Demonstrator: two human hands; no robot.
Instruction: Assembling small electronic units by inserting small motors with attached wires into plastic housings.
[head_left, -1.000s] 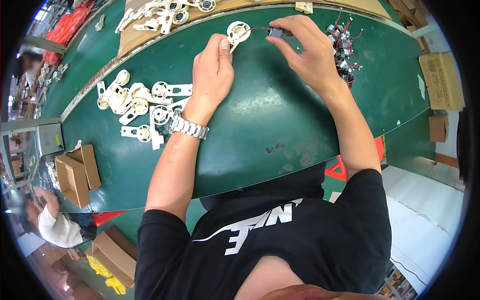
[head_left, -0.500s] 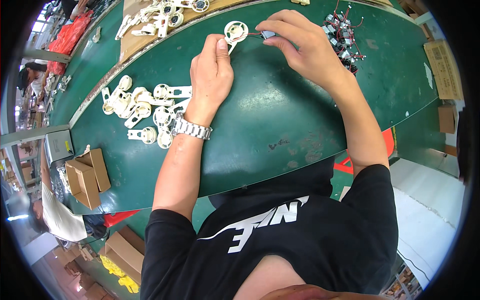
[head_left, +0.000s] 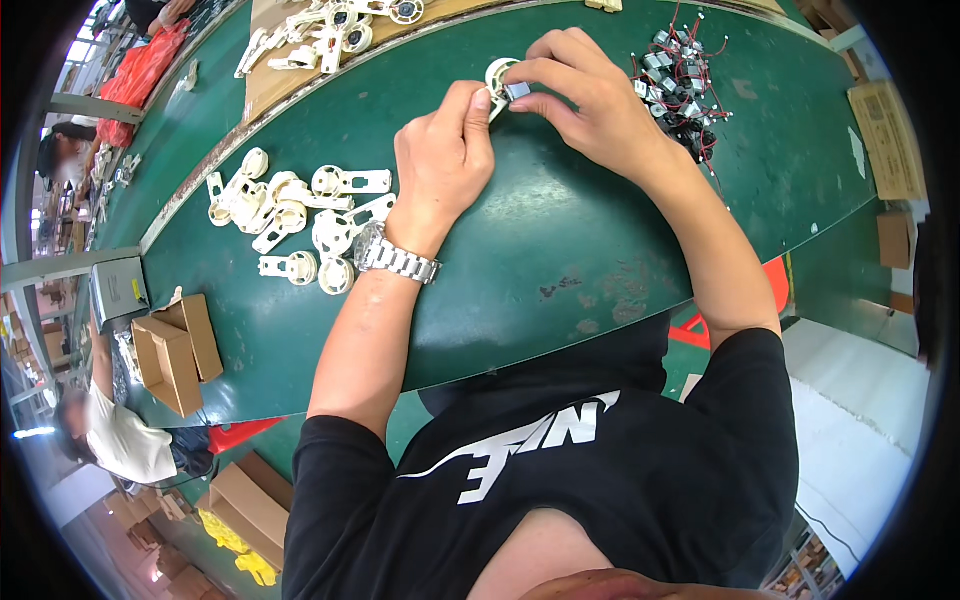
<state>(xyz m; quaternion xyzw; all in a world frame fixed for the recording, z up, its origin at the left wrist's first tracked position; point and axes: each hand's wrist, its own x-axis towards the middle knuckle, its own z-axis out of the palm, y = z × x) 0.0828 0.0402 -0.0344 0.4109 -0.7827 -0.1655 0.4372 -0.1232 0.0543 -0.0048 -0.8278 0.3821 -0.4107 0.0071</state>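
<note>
My left hand (head_left: 445,155), with a metal watch on its wrist, is closed on a cream plastic part (head_left: 497,70) with a round ring end. Between the thumb and fingers of my right hand (head_left: 592,105) is a small silver motor (head_left: 517,91), right against the ring end. Fingers hide much of the plastic part, and I cannot tell whether the motor sits inside it. Left of my left wrist lie several loose cream plastic parts (head_left: 290,208). Beyond my right hand is a heap of small motors (head_left: 682,80) with red and dark wires.
The green table (head_left: 560,240) curves around me. More cream parts (head_left: 335,30) rest on cardboard at the far edge. An open cardboard box (head_left: 168,365) stands on the left corner, near a grey box (head_left: 120,290). Another person (head_left: 125,430) is at the far left.
My left hand has moved right and slightly down with the plastic part. My right hand has brought the motor from beside the ring end up against it.
</note>
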